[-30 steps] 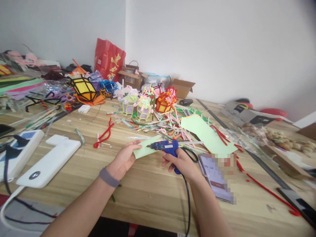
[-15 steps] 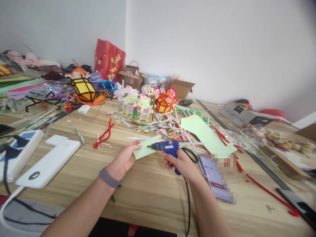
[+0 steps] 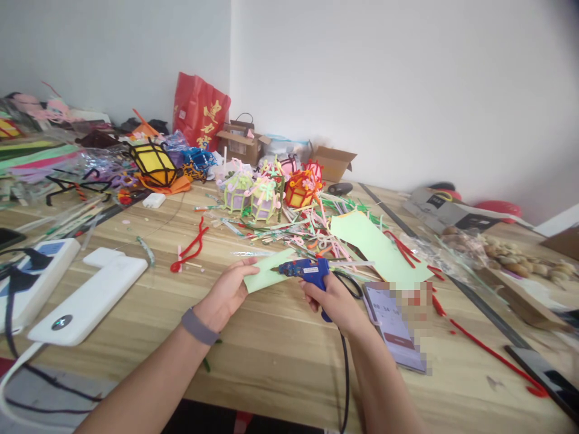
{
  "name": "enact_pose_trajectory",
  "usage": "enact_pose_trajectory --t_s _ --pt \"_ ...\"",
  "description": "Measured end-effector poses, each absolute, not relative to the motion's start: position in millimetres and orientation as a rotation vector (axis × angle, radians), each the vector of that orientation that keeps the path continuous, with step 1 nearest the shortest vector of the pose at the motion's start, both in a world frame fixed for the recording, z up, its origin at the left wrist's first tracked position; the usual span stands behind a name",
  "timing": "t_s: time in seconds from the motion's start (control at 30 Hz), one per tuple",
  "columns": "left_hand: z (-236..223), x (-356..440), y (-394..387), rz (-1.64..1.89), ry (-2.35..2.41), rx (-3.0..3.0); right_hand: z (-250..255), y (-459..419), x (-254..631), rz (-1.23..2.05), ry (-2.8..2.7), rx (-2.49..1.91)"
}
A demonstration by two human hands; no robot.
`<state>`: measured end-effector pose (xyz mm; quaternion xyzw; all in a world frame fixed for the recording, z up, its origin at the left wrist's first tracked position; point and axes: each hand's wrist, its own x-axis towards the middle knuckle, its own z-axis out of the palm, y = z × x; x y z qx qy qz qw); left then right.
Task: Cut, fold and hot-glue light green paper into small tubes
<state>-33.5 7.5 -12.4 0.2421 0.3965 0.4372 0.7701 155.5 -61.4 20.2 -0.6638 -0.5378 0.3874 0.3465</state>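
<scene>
Paper (image 3: 263,277) hides partly behind the glue gun (image 3: 316,271); left hand (image 3: 230,285) pinches its edge, right hand (image 3: 332,298) curls fingers around the gun

Single head-worn camera looks from the near side of a pale wood-grain tabletop (image 3: 271,361), facing forward and down. Bare left hand (image 3: 231,282) and bare right hand (image 3: 333,299) sit close, below frame centre; smooth white wall (image 3: 384,90) closes the far view.
</scene>
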Motion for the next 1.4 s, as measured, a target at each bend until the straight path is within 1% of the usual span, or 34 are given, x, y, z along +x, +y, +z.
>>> enact_pose_trajectory --t_s 1.4 --pt "-10.9 -32.1 6.9 1.014 0.903 0.496 24.6 -63.1 158.4 0.848 -1.313 -1.849"
